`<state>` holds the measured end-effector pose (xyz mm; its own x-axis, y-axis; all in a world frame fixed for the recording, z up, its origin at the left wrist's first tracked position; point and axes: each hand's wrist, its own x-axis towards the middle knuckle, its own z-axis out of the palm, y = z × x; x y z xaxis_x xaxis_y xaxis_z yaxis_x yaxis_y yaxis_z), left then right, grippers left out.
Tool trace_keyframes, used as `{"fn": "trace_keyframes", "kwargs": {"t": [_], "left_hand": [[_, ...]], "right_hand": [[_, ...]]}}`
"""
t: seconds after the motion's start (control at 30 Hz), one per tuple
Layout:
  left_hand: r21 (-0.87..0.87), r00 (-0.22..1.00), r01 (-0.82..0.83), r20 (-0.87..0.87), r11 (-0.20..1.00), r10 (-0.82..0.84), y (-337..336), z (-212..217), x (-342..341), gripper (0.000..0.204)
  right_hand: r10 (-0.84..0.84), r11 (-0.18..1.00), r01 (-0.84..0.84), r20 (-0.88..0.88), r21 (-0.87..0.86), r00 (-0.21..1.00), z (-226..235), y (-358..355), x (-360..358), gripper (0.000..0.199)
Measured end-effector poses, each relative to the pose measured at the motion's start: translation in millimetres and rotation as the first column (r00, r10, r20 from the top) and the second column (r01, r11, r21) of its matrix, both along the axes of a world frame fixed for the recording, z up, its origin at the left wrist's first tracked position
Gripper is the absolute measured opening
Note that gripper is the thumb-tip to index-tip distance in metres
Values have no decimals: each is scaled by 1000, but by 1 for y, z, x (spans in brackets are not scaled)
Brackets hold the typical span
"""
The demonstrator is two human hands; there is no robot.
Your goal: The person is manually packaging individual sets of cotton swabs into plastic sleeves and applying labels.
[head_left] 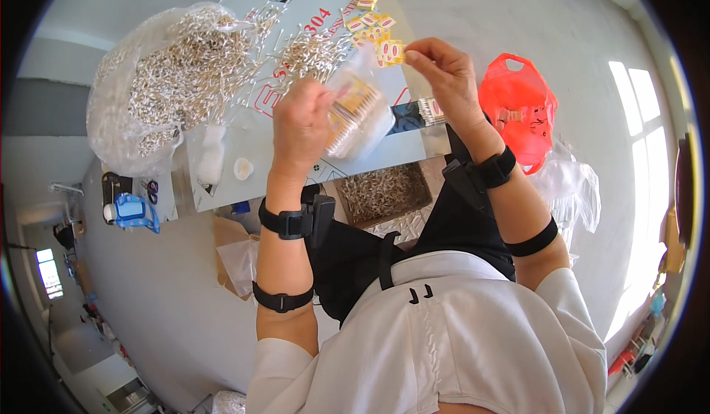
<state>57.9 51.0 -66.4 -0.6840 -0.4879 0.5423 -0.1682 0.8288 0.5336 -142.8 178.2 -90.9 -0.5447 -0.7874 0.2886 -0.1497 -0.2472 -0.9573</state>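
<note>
So the left hand (299, 122) was wrapped around a small clear plastic bag (360, 111) stuffed with thin sticks that looked like cotton swabs, fingers curled and pressed tight on the bag's left side, holding it up over the near edge of the white table (259, 170). The right hand (444, 74) was up just to the right of it, thumb and forefinger pinched together on a little yellow and red label (392, 50), the other fingers tucked loosely behind. The label was hanging just above the top of the bag, close to it, but I couldn't tell if they were actually touching.

Farther back on the table there was a small scatter of more yellow labels (370, 22), and next to those a loose pile of swabs (310, 52). Far left sat a big clear sack (159, 81) full of the same sticks. Down near the person's lap was an open cardboard box (383, 191) with more of them in it. An orange plastic bag (518, 107) sat off to the right, and a blue tape dispenser (133, 211) was on the left, well away from both hands.
</note>
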Motion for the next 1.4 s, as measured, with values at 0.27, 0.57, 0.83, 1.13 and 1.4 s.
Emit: {"fn": "trace_keyframes", "kwargs": {"t": [0.27,0.57,0.83,1.13,1.4], "left_hand": [[739,856,-281,-95,612,508,2,-102,47,23],[620,802,-493,53,610,594,13,-181,82,17],[487,835,-490,23,723,550,16,-174,78,15],[403,822,-537,55,741,566,15,-175,77,16],[660,850,-414,34,627,526,3,-175,84,26]], "right_hand": [[-288,935,251,124,252,950,-75,62,-2,15],[42,993,54,-753,103,657,-65,41,85,36],[332,872,239,-874,428,354,-87,-26,75,76],[308,933,81,-895,350,324,-66,-53,132,87],[410,902,-15,-848,430,337,-80,-59,149,89]]}}
